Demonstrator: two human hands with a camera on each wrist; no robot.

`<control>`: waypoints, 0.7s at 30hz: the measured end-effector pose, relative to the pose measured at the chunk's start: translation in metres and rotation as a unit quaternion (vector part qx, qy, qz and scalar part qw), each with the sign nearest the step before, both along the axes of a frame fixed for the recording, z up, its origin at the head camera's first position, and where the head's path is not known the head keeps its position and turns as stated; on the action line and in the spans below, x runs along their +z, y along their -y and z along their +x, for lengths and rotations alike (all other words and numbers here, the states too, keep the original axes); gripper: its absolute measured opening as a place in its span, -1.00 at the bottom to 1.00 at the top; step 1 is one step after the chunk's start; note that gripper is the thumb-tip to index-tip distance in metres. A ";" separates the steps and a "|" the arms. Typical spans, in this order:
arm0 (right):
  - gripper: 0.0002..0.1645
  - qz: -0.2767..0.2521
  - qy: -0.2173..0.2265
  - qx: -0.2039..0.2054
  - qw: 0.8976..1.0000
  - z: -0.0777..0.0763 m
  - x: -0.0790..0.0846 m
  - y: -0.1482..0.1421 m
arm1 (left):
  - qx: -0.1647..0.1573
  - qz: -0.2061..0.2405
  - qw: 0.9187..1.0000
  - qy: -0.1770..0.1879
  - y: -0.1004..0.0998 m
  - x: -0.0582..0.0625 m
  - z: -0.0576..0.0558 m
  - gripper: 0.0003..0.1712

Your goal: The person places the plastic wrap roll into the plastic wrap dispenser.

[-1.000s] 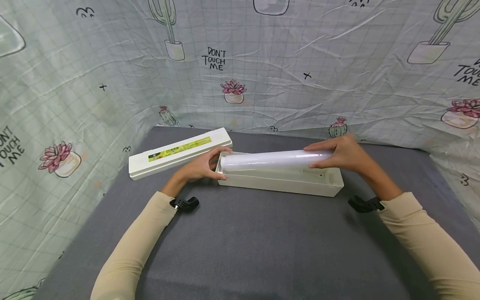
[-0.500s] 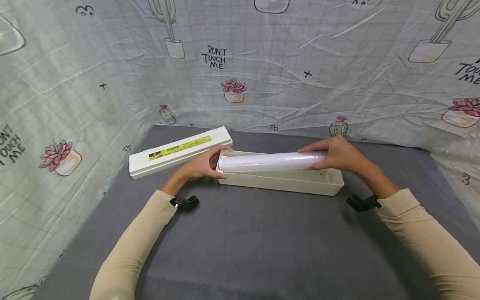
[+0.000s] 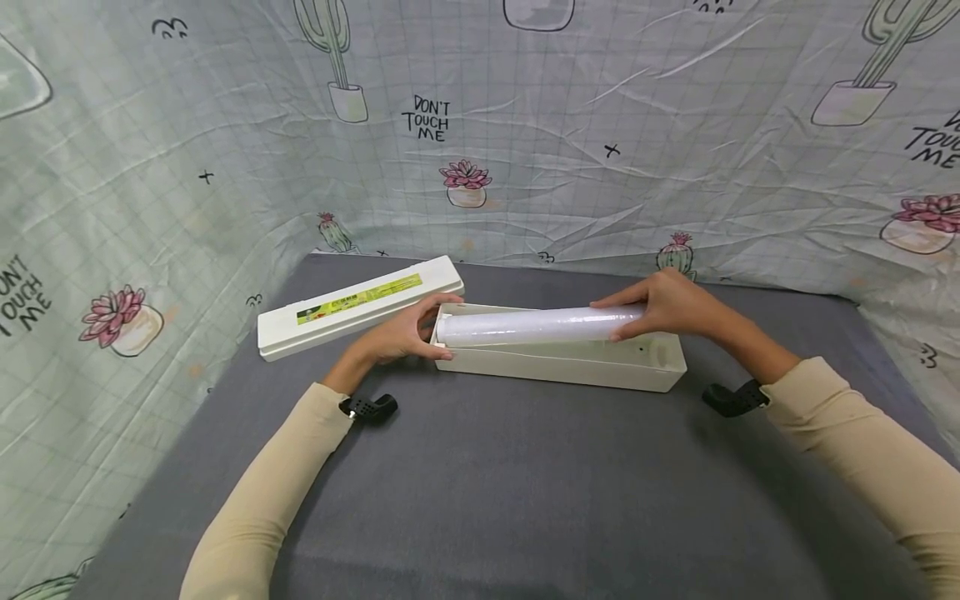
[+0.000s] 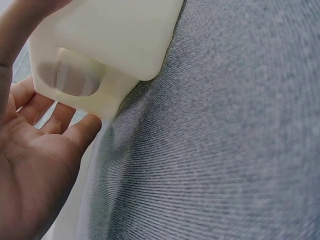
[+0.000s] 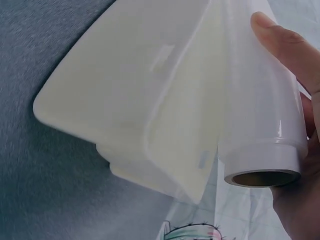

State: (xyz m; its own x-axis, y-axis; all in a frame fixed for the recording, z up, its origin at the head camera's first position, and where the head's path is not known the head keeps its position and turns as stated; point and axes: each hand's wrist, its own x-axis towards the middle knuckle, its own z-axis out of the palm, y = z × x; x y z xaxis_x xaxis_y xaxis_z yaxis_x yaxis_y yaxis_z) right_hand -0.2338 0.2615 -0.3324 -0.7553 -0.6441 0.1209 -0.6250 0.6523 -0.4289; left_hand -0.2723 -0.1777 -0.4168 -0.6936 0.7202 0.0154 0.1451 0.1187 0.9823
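Note:
A white roll of cling film (image 3: 525,325) lies tilted in the long white cling film box (image 3: 562,369). Its left end sits down inside, while its right end stands raised above the rim. My right hand (image 3: 675,304) grips the roll near that raised end, thumb on the near side and fingers on the far side. The open core of the roll (image 5: 262,165) shows in the right wrist view, beside the box wall (image 5: 125,75). My left hand (image 3: 401,332) holds the box by its left end, thumb at the near corner and fingers at the far one.
Behind my left hand lies the white box lid (image 3: 442,271), set at an angle, with a yellow-green label. Grey cloth (image 3: 480,483) covers the table. A printed curtain (image 3: 540,150) hangs along the back and left sides.
My right hand has shifted slightly left with the roll, and the roll's left end now sits closer to the box's left end. The left hand and box stay in place.

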 end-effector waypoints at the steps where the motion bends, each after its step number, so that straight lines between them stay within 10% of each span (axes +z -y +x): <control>1: -0.38 0.002 0.002 0.003 1.000 0.000 0.001 0.000 | -0.001 0.001 1.000 -0.001 0.000 0.000 0.000 0.07; 21: -0.34 0.034 0.145 0.046 0.988 -0.013 0.017 -0.001 | -0.016 -0.085 0.994 -0.074 0.002 0.016 -0.007 -0.01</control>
State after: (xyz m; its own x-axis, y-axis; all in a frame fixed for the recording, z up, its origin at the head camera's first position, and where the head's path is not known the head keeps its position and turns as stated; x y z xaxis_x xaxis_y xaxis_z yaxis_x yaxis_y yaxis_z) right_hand -0.2473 0.2626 -0.3158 -0.6900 -0.7106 -0.1377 -0.5403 0.6323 -0.5552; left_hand -0.2795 -0.1795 -0.4010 -0.6695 0.7428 -0.0085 0.2924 0.2740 0.9162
